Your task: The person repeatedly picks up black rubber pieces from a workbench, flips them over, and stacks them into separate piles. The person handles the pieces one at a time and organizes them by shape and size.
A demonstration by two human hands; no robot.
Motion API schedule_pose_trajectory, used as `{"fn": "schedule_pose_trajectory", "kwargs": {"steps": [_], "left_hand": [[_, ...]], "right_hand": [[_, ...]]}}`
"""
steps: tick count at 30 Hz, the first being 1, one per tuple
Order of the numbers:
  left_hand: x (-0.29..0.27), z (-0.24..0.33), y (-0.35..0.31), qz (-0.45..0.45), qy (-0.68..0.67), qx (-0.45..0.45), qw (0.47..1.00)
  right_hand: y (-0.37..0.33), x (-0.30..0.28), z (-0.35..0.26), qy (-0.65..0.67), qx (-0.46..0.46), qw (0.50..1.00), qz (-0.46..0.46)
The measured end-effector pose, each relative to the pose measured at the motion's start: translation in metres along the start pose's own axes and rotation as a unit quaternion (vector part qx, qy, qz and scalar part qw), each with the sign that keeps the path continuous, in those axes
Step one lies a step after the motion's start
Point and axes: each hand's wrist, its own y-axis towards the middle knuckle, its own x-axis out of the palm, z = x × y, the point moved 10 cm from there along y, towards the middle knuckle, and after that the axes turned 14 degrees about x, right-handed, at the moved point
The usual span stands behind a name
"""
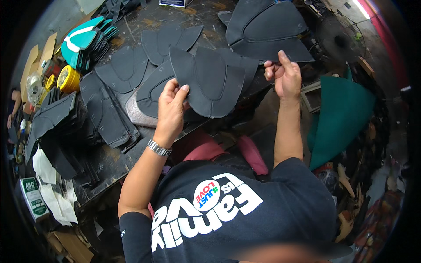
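Observation:
My left hand [172, 103] pinches the side edge of a black stitched panel [215, 81], thumb on top and its other fingers mostly hidden behind. The panel is curved, with pointed upper corners and a raised tongue-shaped seam, and it is tilted up over the table. At the upper right, my right hand [285, 76] grips the lower edge of a larger-looking black panel [272, 28], one digit lying over the edge and the others curled beside it. Beneath and around the left panel, similar black panels [125, 68] lie spread and overlapping.
Stacks of black panels [107, 111] and a teal-and-white stack [81, 44] sit on the dark table [114, 168]. Yellow tubs [69, 79] and tape rolls stand at left. A fan [340, 39] and a green sheet [340, 122] are at right. Pink material [253, 155] lies below the table edge.

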Motion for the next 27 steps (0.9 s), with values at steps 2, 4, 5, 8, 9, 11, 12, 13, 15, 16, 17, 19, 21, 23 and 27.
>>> {"fn": "schedule_pose_trajectory", "kwargs": {"steps": [2,4,5,8,9,11,12,13,15,16,17,19,21,23,27], "left_hand": [[0.017,-0.015,0.017,-0.011,-0.002,0.008,1.000],[0.031,-0.031,0.031,-0.024,-0.008,0.009,1.000],[0.036,-0.041,0.036,-0.025,-0.011,0.003,1.000],[0.045,-0.068,0.047,-0.052,0.058,-0.047,0.996],[0.050,-0.070,0.046,-0.070,0.053,-0.039,0.995],[0.052,-0.079,0.041,-0.079,0.068,-0.065,0.992],[0.053,-0.077,0.035,-0.086,0.041,-0.066,0.993],[0.053,-0.074,0.031,-0.089,0.062,-0.060,0.992],[0.052,-0.056,0.024,-0.096,0.083,-0.022,0.992],[0.047,-0.048,0.020,-0.102,0.164,-0.022,0.981],[0.050,-0.027,0.014,-0.142,0.186,0.037,0.972],[0.044,0.010,-0.014,-0.198,0.261,0.088,0.941],[0.030,0.054,-0.042,-0.200,0.294,0.157,0.922],[-0.002,0.093,-0.069,-0.157,0.414,0.204,0.873],[-0.075,0.158,-0.108,-0.010,0.561,0.348,0.751]], "right_hand": [[-0.008,-0.004,0.007,0.024,0.015,1.000,-0.014],[-0.014,-0.008,0.014,0.033,0.026,0.999,-0.021],[-0.017,-0.010,0.018,0.031,0.033,0.999,-0.019],[-0.020,-0.014,0.030,0.023,0.054,0.998,-0.016],[-0.020,-0.014,0.034,0.023,0.060,0.998,-0.020],[-0.020,-0.013,0.041,0.020,0.068,0.997,-0.024],[-0.020,-0.012,0.044,0.025,0.075,0.997,-0.026],[-0.019,-0.011,0.047,0.031,0.082,0.996,-0.028],[-0.015,-0.007,0.053,0.036,0.089,0.995,-0.037],[-0.013,-0.006,0.053,0.037,0.086,0.995,-0.041],[-0.009,-0.006,0.053,0.035,0.082,0.995,-0.041],[0.002,-0.009,0.054,0.039,0.084,0.995,-0.033],[0.021,-0.010,0.052,0.022,0.077,0.996,-0.024],[0.047,-0.010,0.048,-0.012,0.062,0.998,-0.017],[0.110,-0.006,0.052,-0.072,0.069,0.995,0.007]]}}
